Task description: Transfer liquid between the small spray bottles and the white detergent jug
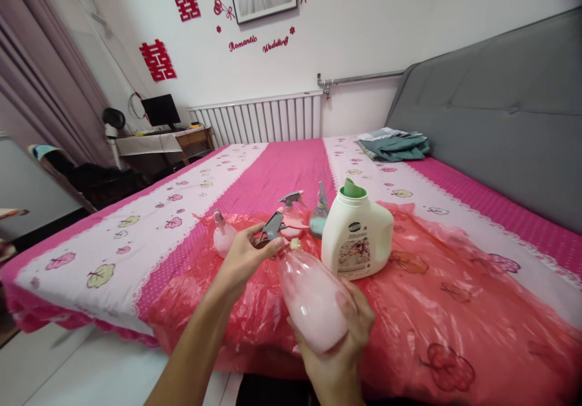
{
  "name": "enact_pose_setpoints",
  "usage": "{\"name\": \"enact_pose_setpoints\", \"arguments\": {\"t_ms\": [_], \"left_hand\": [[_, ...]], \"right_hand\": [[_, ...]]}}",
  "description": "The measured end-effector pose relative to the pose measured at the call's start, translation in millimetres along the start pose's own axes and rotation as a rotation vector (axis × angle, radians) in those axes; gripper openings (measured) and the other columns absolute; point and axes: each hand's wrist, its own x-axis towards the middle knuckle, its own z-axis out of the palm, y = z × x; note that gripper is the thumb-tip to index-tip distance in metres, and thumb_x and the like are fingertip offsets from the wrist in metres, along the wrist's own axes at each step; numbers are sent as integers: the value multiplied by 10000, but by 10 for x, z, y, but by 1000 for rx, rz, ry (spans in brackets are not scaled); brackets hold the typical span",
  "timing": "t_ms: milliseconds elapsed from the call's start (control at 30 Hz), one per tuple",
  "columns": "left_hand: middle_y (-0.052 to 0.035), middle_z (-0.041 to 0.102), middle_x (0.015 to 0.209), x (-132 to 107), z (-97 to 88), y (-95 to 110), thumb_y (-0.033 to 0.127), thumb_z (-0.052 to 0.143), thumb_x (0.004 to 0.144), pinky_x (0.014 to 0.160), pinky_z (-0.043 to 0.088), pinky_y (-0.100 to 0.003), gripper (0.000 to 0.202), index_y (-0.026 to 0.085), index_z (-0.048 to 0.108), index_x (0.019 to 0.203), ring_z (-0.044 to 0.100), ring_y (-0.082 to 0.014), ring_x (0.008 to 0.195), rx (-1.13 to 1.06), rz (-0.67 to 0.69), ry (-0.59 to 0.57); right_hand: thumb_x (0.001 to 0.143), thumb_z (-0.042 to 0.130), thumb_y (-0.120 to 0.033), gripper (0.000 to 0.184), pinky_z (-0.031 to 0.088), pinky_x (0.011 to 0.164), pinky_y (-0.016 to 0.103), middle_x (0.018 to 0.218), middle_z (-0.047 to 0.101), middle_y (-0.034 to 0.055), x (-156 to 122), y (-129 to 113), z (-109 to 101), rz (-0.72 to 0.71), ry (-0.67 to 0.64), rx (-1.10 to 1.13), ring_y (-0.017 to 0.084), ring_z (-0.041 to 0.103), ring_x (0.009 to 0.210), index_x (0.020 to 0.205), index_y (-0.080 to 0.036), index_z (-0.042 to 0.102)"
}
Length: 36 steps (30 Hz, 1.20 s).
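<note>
My left hand [245, 251] is closed on the grey spray head [273, 226], just left of the pale neck of a clear pink spray bottle [311, 297]. I cannot make out whether head and neck still touch. Tilted, with its neck up and to the left, the bottle rests in my right hand [341, 339], whose fingers wrap its lower part. Behind it stand a pink spray bottle with a grey trigger [291, 212], partly hidden, and a teal one [319, 219]. Another small pink spray bottle [222, 236] is left of my left hand.
A white jug with a green cap [357, 236] stands close to the right of my bottle. Red plastic sheeting [431, 309] covers the near part of the bed [291, 157]. Folded cloth [393, 145] lies by the grey headboard [500, 103]. A desk with a monitor [160, 111] is back left.
</note>
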Motion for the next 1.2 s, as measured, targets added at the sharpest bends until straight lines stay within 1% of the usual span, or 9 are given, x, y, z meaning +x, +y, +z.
{"name": "enact_pose_setpoints", "arguments": {"t_ms": [133, 267, 433, 600, 700, 833, 967, 1100, 1200], "left_hand": [[-27, 693, 790, -12, -15, 11, 412, 935, 745, 658, 491, -201, 470, 126, 755, 1071, 625, -135, 708, 18, -5, -34], [-70, 732, 1000, -8, -19, -21, 374, 952, 742, 782, 543, -228, 545, 163, 736, 1195, 679, -180, 892, -33, 60, -88], [-75, 733, 1104, -6, -88, -38, 288, 962, 736, 832, 569, -234, 571, 198, 721, 1246, 708, -197, 974, -119, 107, -209], [-54, 733, 996, -36, -168, 48, 247, 936, 770, 757, 572, -226, 605, 203, 695, 1323, 714, -187, 897, -130, 123, -340], [-80, 735, 999, -67, -192, 129, 277, 932, 768, 746, 569, -251, 647, 172, 677, 1353, 706, -212, 898, -73, 154, -327], [-101, 741, 1028, -82, -192, 200, 293, 929, 747, 760, 559, -262, 648, 150, 680, 1328, 704, -235, 935, 16, 156, -341], [-68, 729, 987, -62, -148, 216, 289, 934, 731, 753, 575, -268, 588, 162, 688, 1249, 709, -211, 880, 11, 122, -247], [-10, 676, 776, -26, -131, 189, 332, 945, 718, 659, 541, -252, 486, 161, 722, 1115, 680, -180, 712, 73, 72, -125], [-5, 654, 733, -4, -85, 91, 440, 949, 704, 679, 523, -256, 471, 154, 747, 1019, 676, -196, 742, 93, 88, 3]], "right_hand": [[805, 741, 17, 904, 574, 999, 545, 1513, 403, 156, 41, 76, -100, -169, -22, -27, 327, 506, 1397, 1551, -314, 353], [746, 896, -211, 855, 595, 919, 517, 1398, 519, 151, 53, 52, -131, -71, 18, -13, 328, 600, 1237, 1469, -278, 445], [706, 832, -647, 780, 571, 911, 480, 1219, 671, 130, 137, -187, -172, 748, -46, 237, 329, 676, 1088, 1289, -211, 551], [698, 770, -757, 735, 622, 780, 427, 949, 797, 117, 326, -300, -311, 1436, -192, 708, 326, 759, 924, 1116, -157, 696], [758, 664, -833, 796, 602, 584, 338, 728, 782, 149, 370, -274, -365, 1698, -330, 931, 268, 757, 637, 979, -75, 762], [813, 522, -883, 918, 503, 463, 193, 750, 778, 205, 335, -193, -349, 1903, -546, 1183, 163, 710, 502, 902, -8, 786], [848, 523, -847, 850, 613, 596, 344, 864, 802, 193, 320, -170, -243, 1845, -388, 1163, 248, 769, 657, 1109, -71, 753], [745, 801, -671, 963, 645, 695, 422, 1396, 670, 177, 287, -206, -115, 1412, -97, 919, 320, 754, 1040, 1544, -271, 440], [751, 817, -611, 994, 643, 797, 436, 1580, 487, 165, 194, -189, -53, 1164, -80, 742, 344, 635, 1266, 1579, -323, 349]]}}
